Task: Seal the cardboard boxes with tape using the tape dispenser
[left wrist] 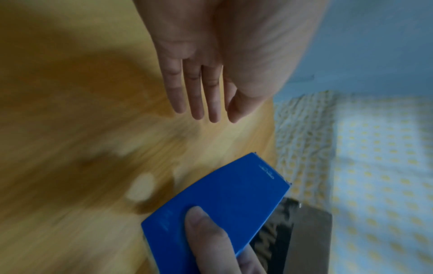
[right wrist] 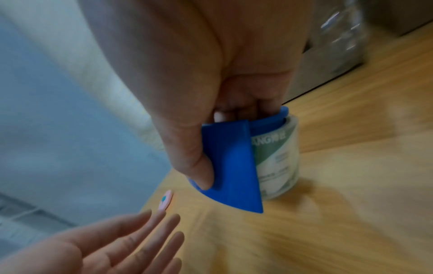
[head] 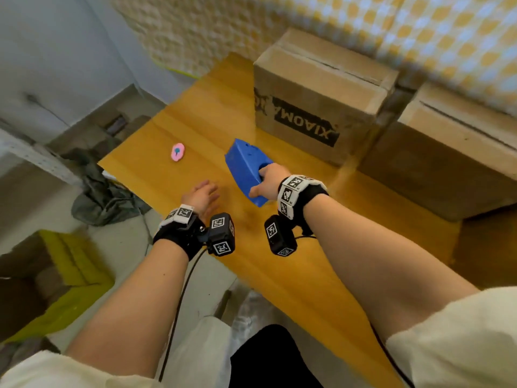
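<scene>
Up close, only the right wrist view reveals the tape roll (right wrist: 280,159) tucked inside the blue tape dispenser (head: 247,170), which the right hand (head: 270,182) grips on the wooden table (head: 195,119). At nine o'clock the left hand (head: 200,196) hovers flat, grasping nothing. Two cardboard boxes (head: 321,91) stand at one o'clock by a patterned wall (head: 363,23).

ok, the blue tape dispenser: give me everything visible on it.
The tape dispenser is a blue wedge-shaped shell, plastic by its look, with smooth flat sides and small holes near its far end. It carries a roll of clear tape with a green-and-white printed core. The right hand grips it, thumb pressed on one flat side, fingers tucked into the roll's opening. It sits low over the wooden table, near the printed cardboard box; contact with the table is unclear.
</scene>
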